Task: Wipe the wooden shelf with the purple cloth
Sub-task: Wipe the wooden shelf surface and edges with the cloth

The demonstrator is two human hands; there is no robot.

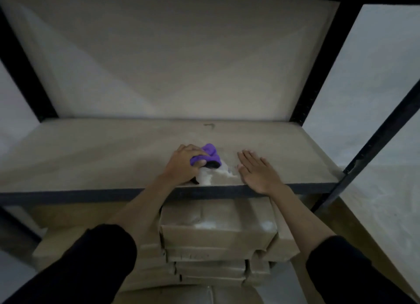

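Observation:
The wooden shelf (pixel 91 153) is a pale board in a black metal frame, running across the middle of the view. My left hand (pixel 181 165) is shut on the bunched purple cloth (pixel 208 156), pressing it onto the board near the front edge. A white patch (pixel 208 177) lies on the board just below the cloth. My right hand (pixel 258 170) lies flat on the shelf with fingers spread, palm down, a short way right of the cloth and holding nothing.
Black uprights (pixel 325 62) stand at the back corners and a diagonal brace (pixel 372 144) crosses on the right. Below the shelf's dark front rail (pixel 91 195), several stacked cardboard boxes (pixel 218 233) sit on the lower level. A pale wall lies behind.

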